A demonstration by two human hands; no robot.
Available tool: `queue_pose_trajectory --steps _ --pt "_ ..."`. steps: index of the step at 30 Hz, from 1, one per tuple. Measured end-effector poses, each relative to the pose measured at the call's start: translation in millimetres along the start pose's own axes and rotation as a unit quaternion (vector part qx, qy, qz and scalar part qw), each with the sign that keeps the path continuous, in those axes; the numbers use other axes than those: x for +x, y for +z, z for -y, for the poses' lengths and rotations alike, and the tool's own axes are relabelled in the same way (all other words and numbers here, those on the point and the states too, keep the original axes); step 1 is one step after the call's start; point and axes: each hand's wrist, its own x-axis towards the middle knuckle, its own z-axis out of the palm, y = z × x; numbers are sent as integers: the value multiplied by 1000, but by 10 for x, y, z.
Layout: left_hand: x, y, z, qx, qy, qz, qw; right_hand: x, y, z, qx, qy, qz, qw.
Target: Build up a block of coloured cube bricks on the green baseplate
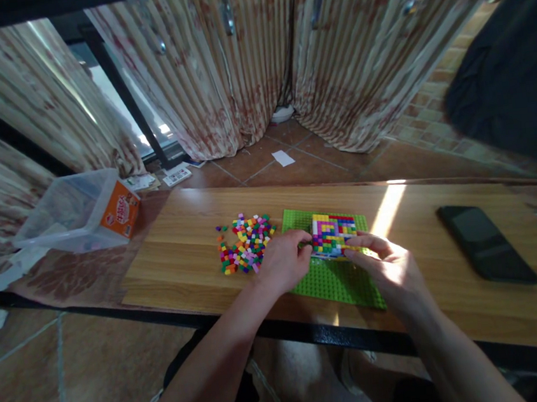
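Observation:
On a green studded baseplate (339, 283) stands a low block built of many-coloured toy bricks (332, 232). My left hand (286, 256) is at the block's left side, thumb and fingers closed in a pinch; whatever lies between the fingertips is too small to make out. At the right front corner, the thumb and fingers of my right hand (393, 268) hold the brick block. Left of the baseplate, partly behind my left hand, lies a pile of loose coloured bricks (253, 234).
The wooden table (173, 256) has a dark front edge. A black phone (487, 245) lies on the right. To the left is a clear plastic box (72, 212) with an orange label. Striped curtains (235, 70) hang behind, and a dark cloth shape (509, 73) is at upper right.

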Motion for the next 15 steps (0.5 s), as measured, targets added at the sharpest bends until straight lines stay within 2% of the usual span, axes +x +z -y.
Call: queue_pose_trajectory --steps 4,11,15 --pt "-17 27 4 -1 -1 -6 1000 3 31 -4 37 35 -13 999" --pt "-24 34 -24 7 -15 6 1000 0 74 -23 49 7 -30 998" --pt "-30 7 -40 9 -22 13 1000 4 34 -42 57 22 -11 998"
